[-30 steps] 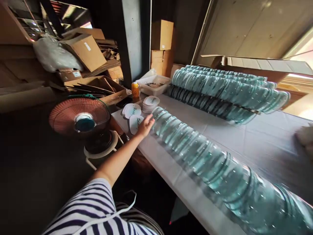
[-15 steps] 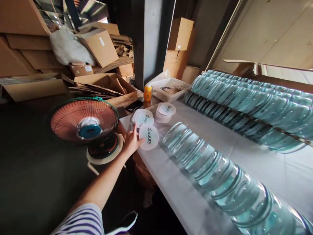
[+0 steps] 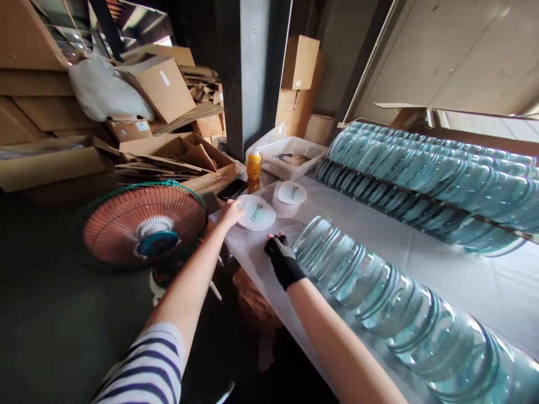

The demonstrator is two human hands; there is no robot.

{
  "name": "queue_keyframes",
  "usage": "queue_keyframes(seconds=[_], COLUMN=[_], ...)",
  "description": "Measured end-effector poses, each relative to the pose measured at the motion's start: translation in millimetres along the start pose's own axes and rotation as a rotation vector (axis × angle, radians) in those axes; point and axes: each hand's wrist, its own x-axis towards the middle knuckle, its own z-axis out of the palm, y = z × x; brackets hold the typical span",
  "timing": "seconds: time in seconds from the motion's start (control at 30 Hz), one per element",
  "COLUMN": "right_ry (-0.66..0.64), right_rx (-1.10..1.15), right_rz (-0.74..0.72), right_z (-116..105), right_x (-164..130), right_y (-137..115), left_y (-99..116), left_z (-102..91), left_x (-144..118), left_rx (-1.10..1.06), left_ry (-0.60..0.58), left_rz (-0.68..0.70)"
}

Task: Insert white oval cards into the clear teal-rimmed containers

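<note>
Left hand (image 3: 231, 214), bare, stretched to centre frame, fingers flattened on the edge of a white round printed label (image 3: 256, 216) lying on the white-covered table (image 3: 421, 264); pressing or pinching, cannot tell which, nothing lifted clear. Half a second ago, same hand lower and further left, at the near rim of a label; now moved up onto the top of the loose pile. Right hand (image 3: 283, 259), in a black fingerless glove, newly arrived in view just below centre, absent from both earlier pictures; fingers spread flat on a single clear glass disc (image 3: 293, 231) lying at the near end of the long overlapping row of glass discs (image 3: 379, 297), gripping nothing visibly. Suggests label and disc being brought together, one hand to each. Second stack of labels (image 3: 289, 196) just right of the first. Orange-lidded bottle (image 3: 254, 165) and white basket (image 3: 295, 156) beyond, upper centre. Further rows of glass (image 3: 421, 174) at upper right. Red-grilled fan (image 3: 145, 223) at left, off the table.
</note>
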Motion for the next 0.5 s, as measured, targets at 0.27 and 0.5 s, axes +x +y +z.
queue_keyframes(seconds=[0.27, 0.5], right_ry=[0.001, 0.046], right_rx=[0.223, 0.130], right_rz=[-0.095, -0.162], right_z=[45.9, 40.6], right_x=[64.0, 70.8], right_y=[-1.8, 9.7], left_y=[-19.3, -8.6], left_z=[23.0, 19.1], left_x=[-13.4, -36.4], left_rx=[0.085, -0.114], left_ry=[0.011, -0.066], left_rz=[0.044, 0.308])
